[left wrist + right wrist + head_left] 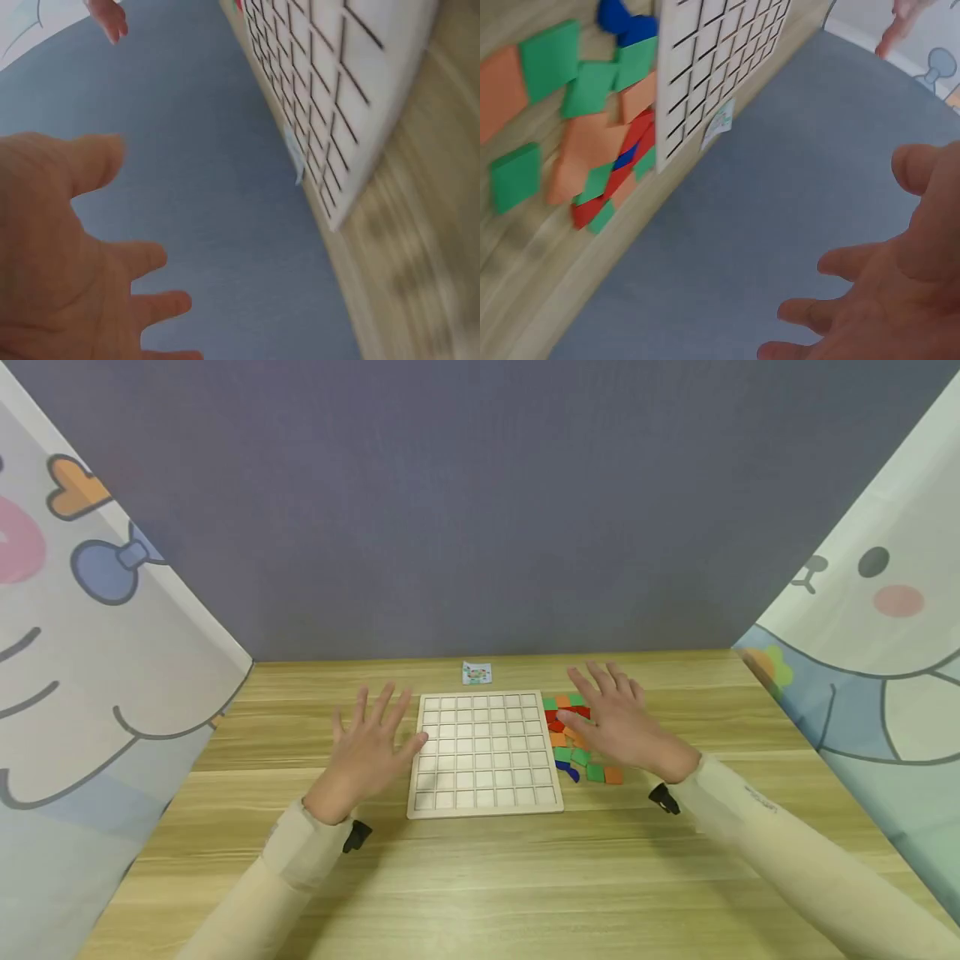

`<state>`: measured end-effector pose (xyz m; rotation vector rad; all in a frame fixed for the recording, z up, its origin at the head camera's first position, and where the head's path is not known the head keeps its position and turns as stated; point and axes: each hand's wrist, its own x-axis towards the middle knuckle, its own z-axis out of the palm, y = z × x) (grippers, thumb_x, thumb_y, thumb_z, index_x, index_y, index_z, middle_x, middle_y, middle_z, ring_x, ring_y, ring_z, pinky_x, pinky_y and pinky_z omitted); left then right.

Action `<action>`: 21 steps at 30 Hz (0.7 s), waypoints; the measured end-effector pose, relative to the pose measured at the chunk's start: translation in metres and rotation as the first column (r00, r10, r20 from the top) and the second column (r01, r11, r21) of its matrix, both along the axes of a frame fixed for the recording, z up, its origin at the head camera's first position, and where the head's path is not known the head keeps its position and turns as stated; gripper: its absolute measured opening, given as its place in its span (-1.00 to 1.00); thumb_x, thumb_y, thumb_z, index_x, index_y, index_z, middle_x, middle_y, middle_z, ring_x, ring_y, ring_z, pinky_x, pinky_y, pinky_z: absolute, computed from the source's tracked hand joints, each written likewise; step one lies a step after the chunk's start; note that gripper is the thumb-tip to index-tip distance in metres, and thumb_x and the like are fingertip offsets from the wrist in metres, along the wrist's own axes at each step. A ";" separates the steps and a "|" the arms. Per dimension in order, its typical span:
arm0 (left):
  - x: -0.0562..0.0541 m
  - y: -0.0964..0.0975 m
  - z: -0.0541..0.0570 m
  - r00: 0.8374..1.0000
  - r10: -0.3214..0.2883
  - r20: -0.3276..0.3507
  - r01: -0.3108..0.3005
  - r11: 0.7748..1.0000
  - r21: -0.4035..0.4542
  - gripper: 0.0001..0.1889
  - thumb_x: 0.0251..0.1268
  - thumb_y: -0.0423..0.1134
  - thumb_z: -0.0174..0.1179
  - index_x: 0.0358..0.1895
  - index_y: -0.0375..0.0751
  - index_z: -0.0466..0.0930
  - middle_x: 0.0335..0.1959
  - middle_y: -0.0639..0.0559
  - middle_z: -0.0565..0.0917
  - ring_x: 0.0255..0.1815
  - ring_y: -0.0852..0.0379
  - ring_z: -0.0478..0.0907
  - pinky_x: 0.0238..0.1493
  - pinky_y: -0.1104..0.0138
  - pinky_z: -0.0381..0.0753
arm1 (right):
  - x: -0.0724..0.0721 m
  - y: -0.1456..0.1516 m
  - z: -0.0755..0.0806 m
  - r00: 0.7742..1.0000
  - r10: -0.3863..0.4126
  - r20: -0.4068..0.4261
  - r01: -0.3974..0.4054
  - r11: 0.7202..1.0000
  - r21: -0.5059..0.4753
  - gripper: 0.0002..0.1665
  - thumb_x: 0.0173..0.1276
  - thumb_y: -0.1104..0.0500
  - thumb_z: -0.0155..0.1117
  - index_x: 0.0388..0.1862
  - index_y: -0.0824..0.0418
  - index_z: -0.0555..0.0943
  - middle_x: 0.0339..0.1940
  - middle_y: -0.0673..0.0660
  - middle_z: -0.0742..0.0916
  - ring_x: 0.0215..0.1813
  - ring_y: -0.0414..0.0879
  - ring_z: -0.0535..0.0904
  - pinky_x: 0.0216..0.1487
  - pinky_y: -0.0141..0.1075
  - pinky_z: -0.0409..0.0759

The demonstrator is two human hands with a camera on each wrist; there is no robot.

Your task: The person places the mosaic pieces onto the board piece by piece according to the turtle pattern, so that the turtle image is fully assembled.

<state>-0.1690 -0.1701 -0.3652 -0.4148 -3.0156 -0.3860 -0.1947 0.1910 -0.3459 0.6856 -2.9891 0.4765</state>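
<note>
Left hand [366,756], close before its own wrist camera: fingers straight and spread, holding nothing, at 9 o'clock of the board [483,759]. Right hand [621,727], at 3 o'clock: likewise spread and unloaded, raised over the tiles [581,757] and apart from them in its wrist view. Tiles, red, orange, green and blue, lie just beside the board's 3 o'clock edge, some overlapping; judged by look, they are thin, light, stiff and perhaps slippery, best pinched singly by opposite edges. Board, flat on the table [480,877] and divided into square cells, is probably rigid and fairly light; its raised rim at 9 and 3 o'clock should offer sound holds. Card [477,674], at 12 o'clock, looks thin and easily bent. Sleeves [795,852] enter from 8 and 4 o'clock.
</note>
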 end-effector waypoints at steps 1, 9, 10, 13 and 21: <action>0.000 -0.002 -0.002 1.000 -0.007 0.007 0.007 1.000 -0.003 -0.23 0.38 0.32 -0.26 0.53 0.02 -0.13 0.52 -0.10 -0.15 0.47 -0.25 -0.42 0.22 -0.32 -0.49 | 0.000 0.004 -0.001 1.000 -0.001 0.000 0.001 1.000 -0.004 -0.12 0.46 -0.30 -0.19 0.55 0.14 -0.07 0.50 0.35 -0.02 0.45 0.37 -0.31 0.26 0.33 -0.25; 0.001 -0.023 -0.021 0.990 -0.085 0.113 0.086 0.996 -0.005 -0.33 0.41 0.10 -0.02 0.49 -0.06 0.06 0.50 -0.20 -0.08 0.44 -0.38 -0.31 0.14 -0.44 -0.31 | -0.001 0.042 -0.014 0.997 0.068 0.022 -0.067 0.996 -0.056 -0.31 0.46 -0.01 0.09 0.46 0.21 0.21 0.48 0.35 0.09 0.43 0.40 -0.15 0.25 0.35 -0.11; 0.002 -0.025 -0.023 0.987 -0.092 0.129 0.094 0.996 -0.004 -0.33 0.41 0.09 -0.01 0.49 -0.05 0.08 0.50 -0.21 -0.08 0.44 -0.39 -0.30 0.13 -0.44 -0.29 | -0.001 0.048 -0.018 0.997 0.081 0.019 -0.079 0.994 -0.077 -0.36 0.44 0.04 0.13 0.42 0.23 0.28 0.47 0.35 0.13 0.42 0.39 -0.10 0.24 0.34 -0.05; 0.002 -0.030 -0.031 0.977 -0.124 0.173 0.127 0.992 -0.003 -0.34 0.40 0.09 0.02 0.47 -0.05 0.12 0.48 -0.25 -0.04 0.42 -0.43 -0.26 0.13 -0.45 -0.23 | 0.000 0.067 -0.028 0.994 0.103 0.024 -0.099 0.985 -0.142 -0.50 0.37 0.20 0.23 0.27 0.28 0.46 0.40 0.35 0.29 0.37 0.35 0.09 0.21 0.26 0.17; 0.003 -0.041 -0.042 0.932 -0.217 0.289 0.206 0.976 0.068 -0.29 0.37 0.13 0.03 0.48 -0.06 0.09 0.47 -0.30 -0.03 0.41 -0.45 -0.20 0.07 -0.48 -0.10 | 0.004 0.101 -0.053 0.986 0.074 0.149 -0.048 0.984 -0.171 -0.79 0.25 0.28 0.34 -0.12 0.21 0.69 -0.04 0.13 0.66 0.02 0.14 0.55 -0.04 0.03 0.53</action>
